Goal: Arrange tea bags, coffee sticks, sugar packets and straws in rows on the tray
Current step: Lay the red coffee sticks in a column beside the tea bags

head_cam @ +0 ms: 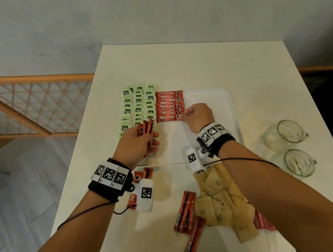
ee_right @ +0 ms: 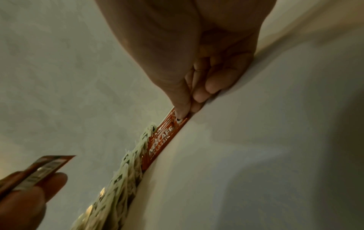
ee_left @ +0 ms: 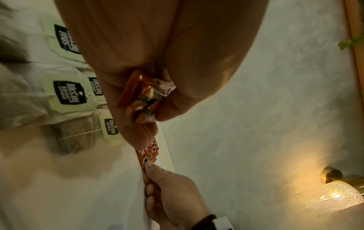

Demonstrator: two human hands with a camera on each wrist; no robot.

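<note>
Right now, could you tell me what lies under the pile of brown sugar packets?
Red-striped straws poke out from under the brown sugar packets at the right edge; how many lie beneath is hidden. The white table bears both.

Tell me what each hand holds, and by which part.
Left hand grips a bundle of coffee sticks around their lower half. Right hand pinches the nearest laid stick by its right end.

Both bare forearms reach forward from the lower edge of the head view, each wrist wrapped in a dark band carrying square markers and a white camera block. The left hand (head_cam: 136,140) is turned palm-up, its fingers and thumb curled around a small bundle. The right hand (head_cam: 198,116) is palm-down, knuckles raised, thumb and forefinger pinched together at the fingertips (ee_right: 182,114), remaining fingers curled beneath.
</note>
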